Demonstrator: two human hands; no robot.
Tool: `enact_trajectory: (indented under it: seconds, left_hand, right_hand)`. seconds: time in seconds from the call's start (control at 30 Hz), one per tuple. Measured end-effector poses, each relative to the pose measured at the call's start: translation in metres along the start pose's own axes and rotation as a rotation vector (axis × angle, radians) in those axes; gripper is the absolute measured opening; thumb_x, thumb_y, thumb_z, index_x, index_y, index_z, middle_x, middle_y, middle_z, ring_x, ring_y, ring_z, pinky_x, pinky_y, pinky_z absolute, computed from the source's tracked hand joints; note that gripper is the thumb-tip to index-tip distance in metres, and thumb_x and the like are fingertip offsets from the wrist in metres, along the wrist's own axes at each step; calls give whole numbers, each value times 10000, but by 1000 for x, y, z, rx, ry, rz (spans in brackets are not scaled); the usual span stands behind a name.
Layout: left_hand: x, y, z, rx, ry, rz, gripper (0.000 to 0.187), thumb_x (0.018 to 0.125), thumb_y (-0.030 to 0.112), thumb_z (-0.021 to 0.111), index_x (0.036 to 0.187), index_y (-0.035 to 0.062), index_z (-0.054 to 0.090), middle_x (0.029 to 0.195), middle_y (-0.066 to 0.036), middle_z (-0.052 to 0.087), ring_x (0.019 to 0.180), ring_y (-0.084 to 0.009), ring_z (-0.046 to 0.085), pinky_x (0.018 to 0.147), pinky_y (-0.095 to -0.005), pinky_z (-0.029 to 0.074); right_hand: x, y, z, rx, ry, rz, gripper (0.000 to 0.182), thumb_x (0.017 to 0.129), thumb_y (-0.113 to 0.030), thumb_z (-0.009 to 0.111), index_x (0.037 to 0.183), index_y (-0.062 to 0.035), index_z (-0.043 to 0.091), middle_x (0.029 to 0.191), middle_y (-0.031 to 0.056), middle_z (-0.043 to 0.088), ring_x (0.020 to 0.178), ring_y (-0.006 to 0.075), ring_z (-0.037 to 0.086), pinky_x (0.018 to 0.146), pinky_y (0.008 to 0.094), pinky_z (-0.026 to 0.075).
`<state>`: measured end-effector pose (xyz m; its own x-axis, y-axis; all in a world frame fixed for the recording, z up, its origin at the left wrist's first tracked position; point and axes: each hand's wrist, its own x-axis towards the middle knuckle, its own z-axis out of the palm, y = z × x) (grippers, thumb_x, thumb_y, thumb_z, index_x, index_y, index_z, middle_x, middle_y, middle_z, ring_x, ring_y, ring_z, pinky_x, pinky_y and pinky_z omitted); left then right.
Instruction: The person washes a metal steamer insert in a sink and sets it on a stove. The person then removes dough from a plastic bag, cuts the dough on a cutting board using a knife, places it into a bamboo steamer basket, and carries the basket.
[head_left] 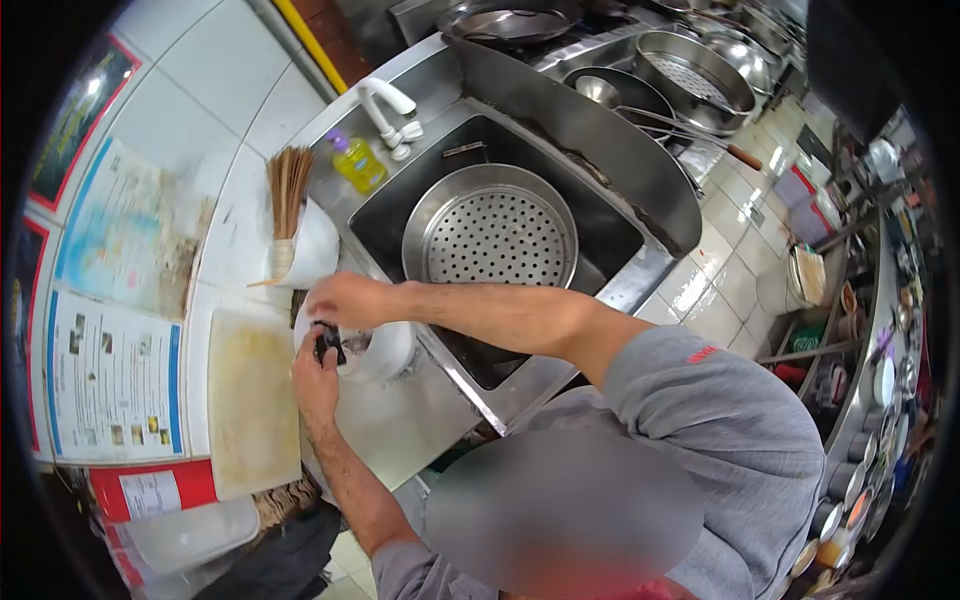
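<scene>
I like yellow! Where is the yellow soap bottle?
In the head view, the yellow soap bottle stands upper left on the steel counter, just left of the white faucet, behind the sink.

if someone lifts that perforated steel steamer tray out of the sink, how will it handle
The perforated steamer tray is sheet metal, so it is probably rigid and will not flex. The many holes and thin wall suggest it is light for its width. It sits tilted in the sink; its smooth, possibly wet rim may be slippery.
</scene>
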<state>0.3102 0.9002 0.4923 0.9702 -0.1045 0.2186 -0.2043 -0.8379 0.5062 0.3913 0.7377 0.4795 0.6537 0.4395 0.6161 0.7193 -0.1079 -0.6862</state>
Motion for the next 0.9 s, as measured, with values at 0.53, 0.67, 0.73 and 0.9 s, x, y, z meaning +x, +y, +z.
enact_trajectory:
  seconds: [0.53,0.67,0.73,0.9]
  left_hand:
    - [-36,136,285,-412,-856,-16,538,847,408,538,1189,-6,494,1209,-202,502,1103,-331,491,923,-371,390]
    - [-37,141,311,-199,-1084,-90,592,848,464,503,1229,12,465,1262,-167,475,1165,-325,448,965,-391,354]
    - [-52,115,321,-4,-988,11,513,829,445,533,1144,41,507,1241,-169,487,1150,-338,459,941,-469,359]
    - [-56,104,308,111,-966,-10,506,777,328,623,1180,62,471,1249,-174,473,1175,-308,443,970,-509,312]
  right_hand:
    - [-30,237,-216,-61,546,863,357,770,-209,641,1083,-45,585,955,147,640,807,230,627,725,329,490]
    - [1,278,-230,69,474,911,501,805,-269,627,1231,-50,477,916,141,633,681,193,605,557,311,485]
    - [10,300,-233,110,386,926,613,816,-356,607,1308,-54,403,928,115,614,634,169,581,496,298,479]
    - [34,325,-234,353,288,990,625,835,-467,552,1283,-56,406,942,58,551,621,132,546,486,240,452]
